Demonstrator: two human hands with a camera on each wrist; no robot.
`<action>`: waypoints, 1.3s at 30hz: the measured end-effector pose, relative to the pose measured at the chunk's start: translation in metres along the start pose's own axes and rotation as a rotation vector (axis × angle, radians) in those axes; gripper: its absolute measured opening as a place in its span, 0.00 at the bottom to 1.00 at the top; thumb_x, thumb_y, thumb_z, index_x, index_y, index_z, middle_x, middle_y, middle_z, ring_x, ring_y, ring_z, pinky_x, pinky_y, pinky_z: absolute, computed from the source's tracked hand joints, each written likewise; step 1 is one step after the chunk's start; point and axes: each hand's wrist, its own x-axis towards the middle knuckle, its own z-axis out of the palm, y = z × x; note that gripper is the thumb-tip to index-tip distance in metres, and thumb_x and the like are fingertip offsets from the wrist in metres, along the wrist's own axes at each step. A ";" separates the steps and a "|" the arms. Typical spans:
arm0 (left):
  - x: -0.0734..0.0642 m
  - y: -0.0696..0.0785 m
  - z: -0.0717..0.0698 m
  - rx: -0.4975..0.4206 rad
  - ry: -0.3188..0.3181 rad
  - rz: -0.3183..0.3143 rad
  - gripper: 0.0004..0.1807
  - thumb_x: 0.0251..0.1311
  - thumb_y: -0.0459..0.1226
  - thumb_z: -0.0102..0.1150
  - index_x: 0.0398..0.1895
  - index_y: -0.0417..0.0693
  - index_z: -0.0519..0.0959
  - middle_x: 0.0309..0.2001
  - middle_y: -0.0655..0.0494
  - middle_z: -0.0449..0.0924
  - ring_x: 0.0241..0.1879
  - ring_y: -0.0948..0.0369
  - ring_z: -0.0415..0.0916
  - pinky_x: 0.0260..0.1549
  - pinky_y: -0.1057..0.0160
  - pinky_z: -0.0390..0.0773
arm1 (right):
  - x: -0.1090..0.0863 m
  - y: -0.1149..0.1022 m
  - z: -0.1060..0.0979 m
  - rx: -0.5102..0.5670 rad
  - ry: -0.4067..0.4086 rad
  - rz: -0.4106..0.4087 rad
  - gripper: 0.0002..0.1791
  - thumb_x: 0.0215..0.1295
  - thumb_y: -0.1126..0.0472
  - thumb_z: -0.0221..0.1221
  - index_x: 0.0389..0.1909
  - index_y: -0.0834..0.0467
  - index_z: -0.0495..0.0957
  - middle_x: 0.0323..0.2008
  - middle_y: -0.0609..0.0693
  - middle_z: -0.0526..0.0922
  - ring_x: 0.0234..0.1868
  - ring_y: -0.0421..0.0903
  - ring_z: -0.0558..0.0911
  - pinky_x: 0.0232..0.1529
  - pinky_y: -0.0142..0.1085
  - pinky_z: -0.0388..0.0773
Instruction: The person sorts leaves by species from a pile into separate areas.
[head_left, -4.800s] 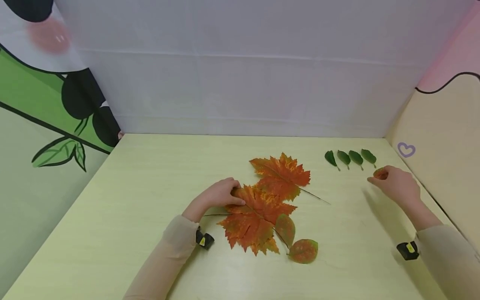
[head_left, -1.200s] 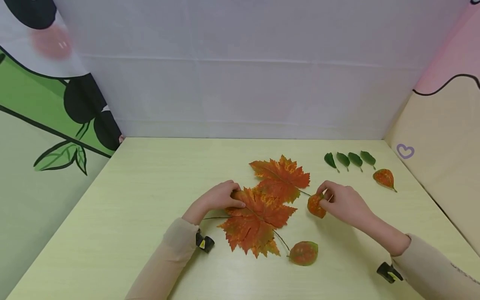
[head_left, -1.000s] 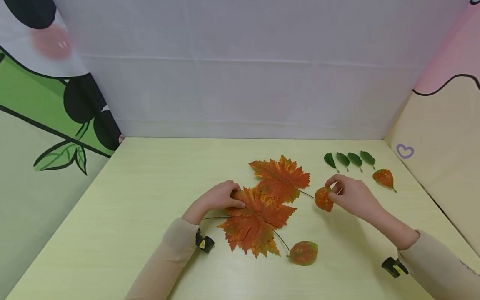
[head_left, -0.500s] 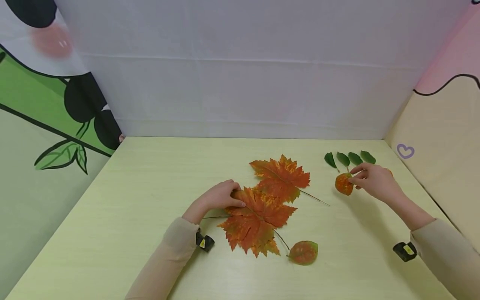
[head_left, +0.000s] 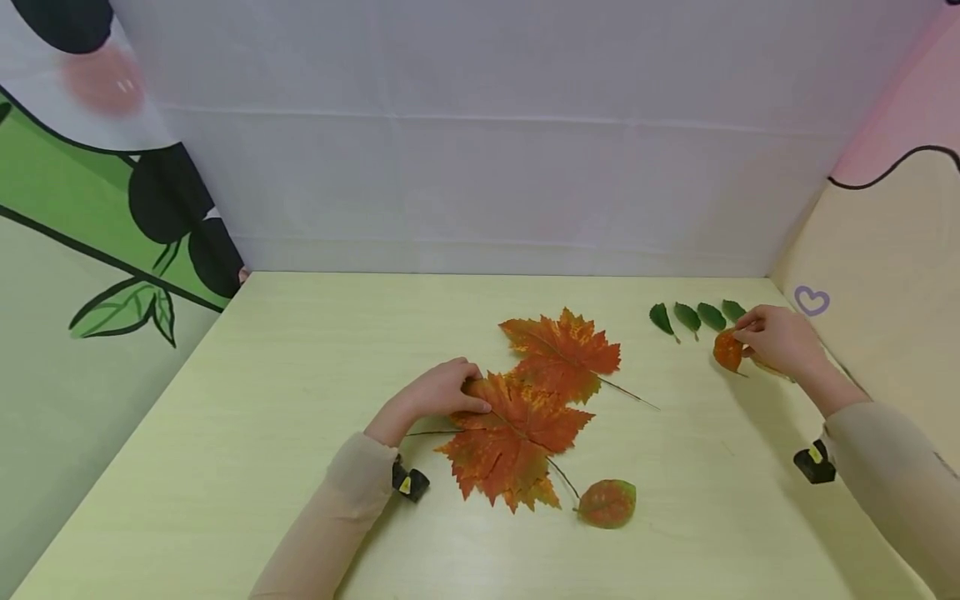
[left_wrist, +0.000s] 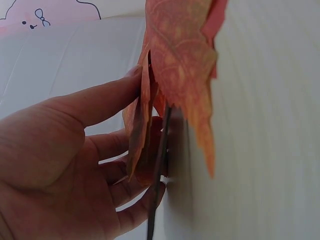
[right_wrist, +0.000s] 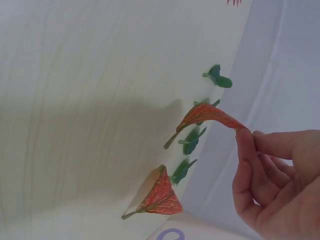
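Observation:
My left hand [head_left: 441,392] holds the edge of the nearer orange maple leaf [head_left: 517,446], thumb on one face and fingers behind it in the left wrist view. Another orange maple leaf [head_left: 566,354] lies behind it, partly overlapped. My right hand [head_left: 783,343] pinches a small orange-red leaf [head_left: 727,351] by its tip between thumb and forefinger, stalk hanging down, above the table near the green leaves. Below the pinched leaf in the right wrist view lies a similar orange-red leaf [right_wrist: 162,197], mostly hidden by the hand in the head view.
Several small green leaves [head_left: 686,317] lie in a row at the back right. One reddish-green oval leaf [head_left: 607,504] rests near the front, by the maple leaf's stem. A pale backdrop [head_left: 480,192] rises behind the table, and a beige panel [head_left: 885,292] borders its right side.
My right hand set one small orange leaf down at the right, picked another from beside the nearer maple leaf, and carried it right and back towards the green row. My left hand stayed put.

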 end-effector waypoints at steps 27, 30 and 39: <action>0.002 -0.003 0.002 0.012 0.003 -0.007 0.22 0.52 0.47 0.63 0.44 0.42 0.74 0.37 0.54 0.70 0.33 0.59 0.65 0.34 0.62 0.65 | 0.025 0.040 0.000 -0.131 -0.091 0.154 0.19 0.61 0.56 0.53 0.46 0.65 0.76 0.48 0.69 0.74 0.43 0.69 0.72 0.27 0.46 0.69; 0.001 -0.002 0.001 0.007 0.002 -0.004 0.21 0.52 0.47 0.63 0.43 0.42 0.74 0.37 0.54 0.70 0.32 0.59 0.64 0.33 0.62 0.64 | 0.028 0.041 0.002 -0.144 -0.077 0.150 0.19 0.61 0.56 0.53 0.46 0.65 0.76 0.49 0.70 0.73 0.44 0.70 0.72 0.27 0.48 0.70; 0.002 -0.002 0.001 0.016 0.003 -0.005 0.21 0.52 0.47 0.63 0.42 0.43 0.74 0.35 0.54 0.69 0.31 0.59 0.64 0.32 0.62 0.64 | 0.024 0.039 0.002 -0.134 -0.010 0.185 0.19 0.62 0.56 0.49 0.46 0.67 0.75 0.46 0.70 0.74 0.41 0.70 0.72 0.25 0.48 0.69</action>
